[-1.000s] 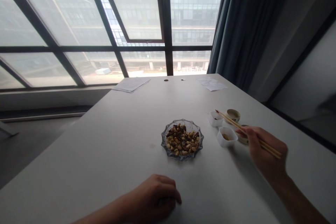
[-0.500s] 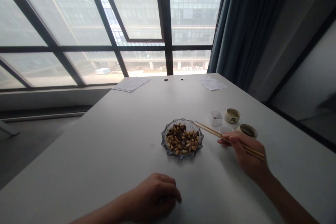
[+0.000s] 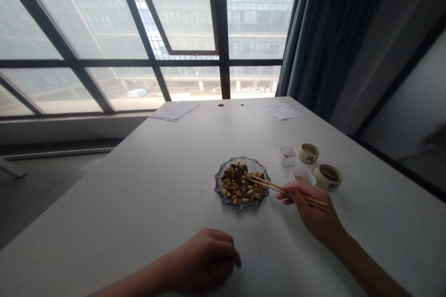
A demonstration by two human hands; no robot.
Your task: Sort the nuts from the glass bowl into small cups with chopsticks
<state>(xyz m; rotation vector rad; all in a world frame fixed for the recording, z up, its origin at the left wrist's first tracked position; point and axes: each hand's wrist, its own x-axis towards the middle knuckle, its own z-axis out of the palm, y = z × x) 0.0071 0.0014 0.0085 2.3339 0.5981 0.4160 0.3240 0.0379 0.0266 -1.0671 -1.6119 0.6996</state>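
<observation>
A glass dish of mixed nuts stands in the middle of the white table. My right hand grips a pair of wooden chopsticks, whose tips reach over the nuts at the dish's right side. My left hand rests on the table near the front edge, fingers curled under, with nothing visible in it. Right of the dish stand two small white square cups and two small round ceramic cups.
Sheets of paper lie at the far edge of the table, one stack on the left and loose sheets on the right. A large window is behind, and a dark curtain hangs at the right.
My right hand has moved left with the chopsticks, from over the small cups to the nut dish, where the tips now are. The left hand has stayed put.
</observation>
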